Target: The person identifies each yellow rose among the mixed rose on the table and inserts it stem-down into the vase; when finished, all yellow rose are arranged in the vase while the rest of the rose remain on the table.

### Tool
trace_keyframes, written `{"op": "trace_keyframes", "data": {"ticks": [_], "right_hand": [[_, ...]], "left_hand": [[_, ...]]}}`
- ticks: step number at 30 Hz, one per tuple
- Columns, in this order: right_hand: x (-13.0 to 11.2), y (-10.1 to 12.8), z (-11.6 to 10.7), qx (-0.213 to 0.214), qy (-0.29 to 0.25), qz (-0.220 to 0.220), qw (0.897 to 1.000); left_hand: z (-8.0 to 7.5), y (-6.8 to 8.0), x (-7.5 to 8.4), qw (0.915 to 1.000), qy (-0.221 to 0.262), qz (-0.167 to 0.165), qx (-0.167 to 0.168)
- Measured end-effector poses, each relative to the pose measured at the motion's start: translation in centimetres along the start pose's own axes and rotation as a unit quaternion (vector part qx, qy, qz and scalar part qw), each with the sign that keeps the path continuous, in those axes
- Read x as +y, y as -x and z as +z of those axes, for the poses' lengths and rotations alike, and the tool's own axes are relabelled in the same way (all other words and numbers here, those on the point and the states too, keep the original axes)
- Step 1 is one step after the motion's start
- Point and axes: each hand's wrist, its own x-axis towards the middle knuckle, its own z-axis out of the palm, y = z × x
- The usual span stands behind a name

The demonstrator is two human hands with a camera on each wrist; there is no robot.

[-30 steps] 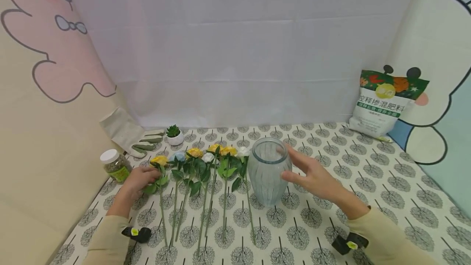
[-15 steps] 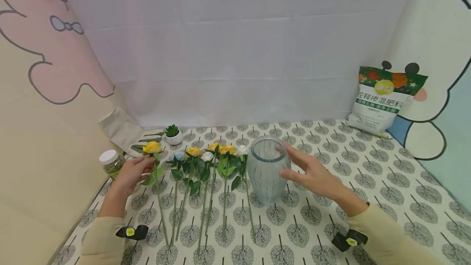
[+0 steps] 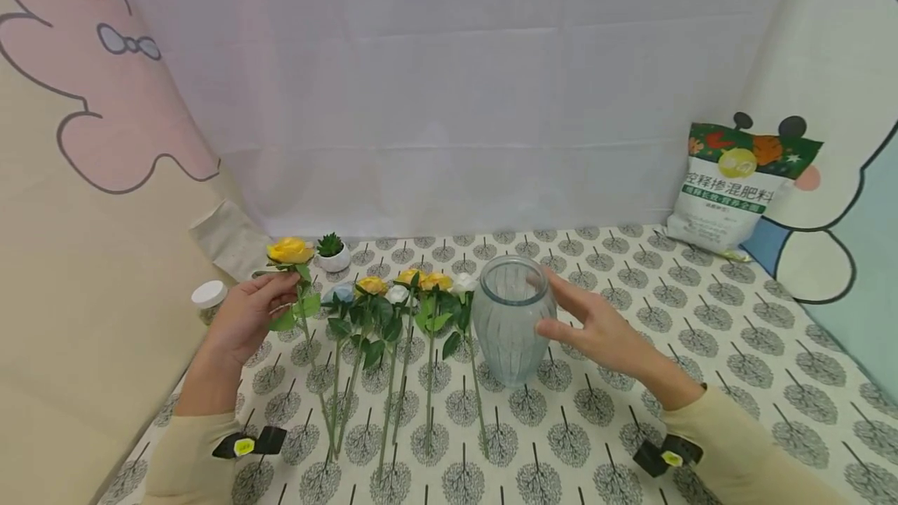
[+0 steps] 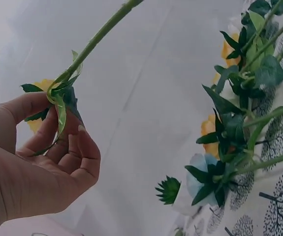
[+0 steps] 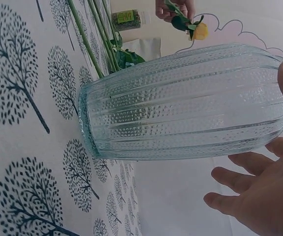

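Observation:
Between thumb and fingers, my left hand (image 3: pixel 247 313) pinches the stem of a yellow rose (image 3: pixel 290 250) just below its bloom. Its long green stem (image 4: pixel 96 43) slants down toward the table's front. A clear ribbed glass vase (image 3: pixel 510 349) stands upright at the middle right. My right hand (image 3: pixel 596 337) rests against the vase's upper right side, thumb in front and fingers behind. Those fingers look loosely straight and spread in the right wrist view. Yellow, white and blue roses (image 3: pixel 369 287) lie in a row between the rose in hand and the vase, stems toward me.
A jar with a white lid (image 3: pixel 209 296) stands at the left, partly behind my left hand. Behind it lies a pale glove (image 3: pixel 233 240), near a small potted succulent (image 3: pixel 333 253). A fertilizer bag (image 3: pixel 730 193) leans at the back right. Patterned cloth (image 3: pixel 596 443) covers the table.
My left hand has lifted the yellow rose's bloom up from the left end of the row, toward the back left. My right hand and the vase have stayed in place.

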Motion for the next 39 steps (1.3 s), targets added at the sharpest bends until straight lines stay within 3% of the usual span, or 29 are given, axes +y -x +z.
{"op": "trace_keyframes", "data": {"ticks": [4, 10, 16, 20, 24, 28, 39], "right_hand": [[-0.1, 0.0, 0.1, -0.003, -0.006, 0.000, 1.000], [-0.2, 0.0, 0.2, -0.002, -0.001, 0.008, 1.000], [-0.2, 0.2, 0.2, 0.000, 0.001, 0.008, 1.000], [-0.1, 0.3, 0.1, 0.001, 0.001, 0.010, 1.000], [-0.2, 0.2, 0.0, 0.002, 0.004, 0.006, 1.000], [-0.2, 0.2, -0.1, 0.001, 0.005, 0.004, 1.000], [-0.4, 0.1, 0.1, -0.004, -0.009, 0.015, 1.000]], "left_hand": [[1.1, 0.8, 0.9, 0.9990, 0.030, 0.033, 0.004], [2.7, 1.8, 1.8, 0.9949, 0.038, 0.084, 0.040], [4.1, 2.4, 2.5, 0.9805, 0.134, 0.141, 0.026], [5.1, 2.4, 2.6, 0.9719, 0.168, 0.163, 0.024], [5.6, 2.1, 2.7, 0.9581, 0.218, 0.185, 0.020], [6.0, 1.8, 3.2, 0.9381, 0.278, 0.206, 0.024], [8.4, 1.2, 5.2, 0.8864, 0.388, 0.232, 0.100]]}}
